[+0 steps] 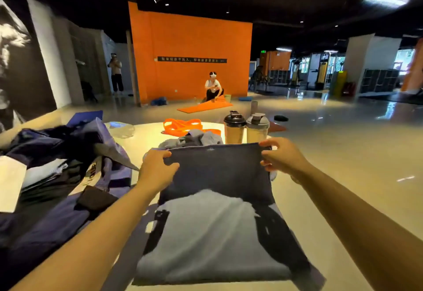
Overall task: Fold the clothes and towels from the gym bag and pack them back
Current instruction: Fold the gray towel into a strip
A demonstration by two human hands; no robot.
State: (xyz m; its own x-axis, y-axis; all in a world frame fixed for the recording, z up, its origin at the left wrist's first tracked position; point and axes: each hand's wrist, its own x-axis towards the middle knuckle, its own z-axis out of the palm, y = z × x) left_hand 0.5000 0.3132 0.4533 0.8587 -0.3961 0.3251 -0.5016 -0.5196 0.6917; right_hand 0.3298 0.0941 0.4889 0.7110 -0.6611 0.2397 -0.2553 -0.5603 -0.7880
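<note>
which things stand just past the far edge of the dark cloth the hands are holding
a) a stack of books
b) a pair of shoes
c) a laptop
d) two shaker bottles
d) Two shaker bottles stand upright side by side right behind the dark cloth, whose far edge the left hand and right hand pinch at its corners.
</note>
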